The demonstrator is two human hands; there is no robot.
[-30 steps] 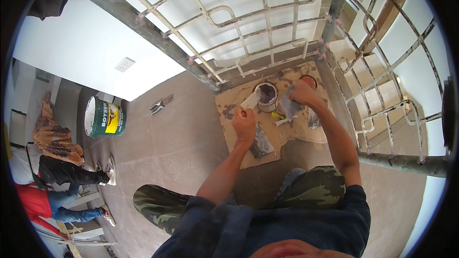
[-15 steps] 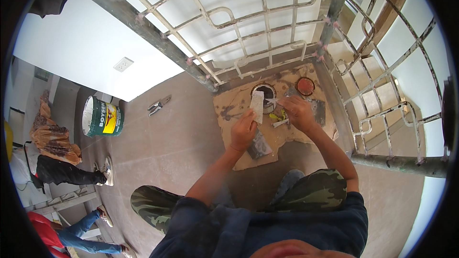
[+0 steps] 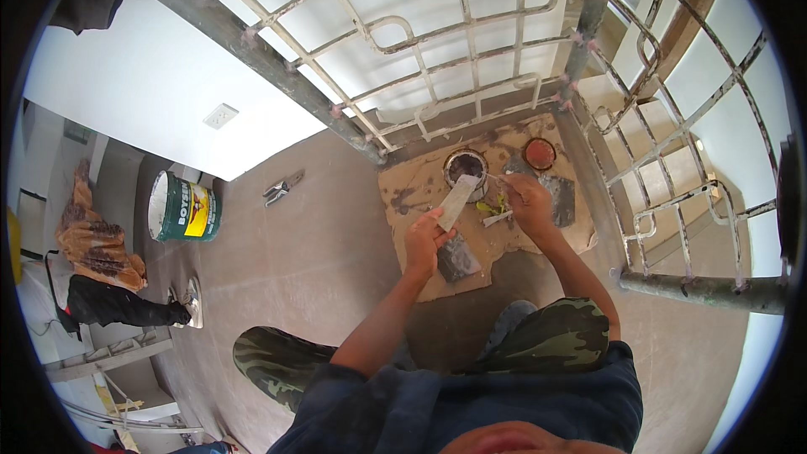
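My left hand (image 3: 425, 245) is closed on the lower end of a flat, pale, smeared strip (image 3: 459, 204), which leans up and right toward an open can (image 3: 450, 170) with dark contents. Beside the strip's upper end, my right hand (image 3: 530, 199) is closed in a pinch. A thin light tool (image 3: 498, 178) shows at its fingertips, its kind too small to make out. Just below lies a yellow-green crumpled thing (image 3: 493, 207). A smeared grey plate (image 3: 461, 259) lies by my left hand, and a second grey plate (image 3: 561, 202) by my right.
Stained cardboard (image 3: 409, 178) lies beneath these things, with a reddish round lid (image 3: 539, 154) on it. Painted metal grilles (image 3: 471, 55) stand ahead and right. Pliers (image 3: 282, 189) and a green bucket (image 3: 187, 208) are to the left. Another person's leg (image 3: 126, 301) shows at far left.
The strip has tilted further right, its upper end now lower and over the can's near edge. My right hand has shifted slightly. The person in red has mostly left view at lower left.
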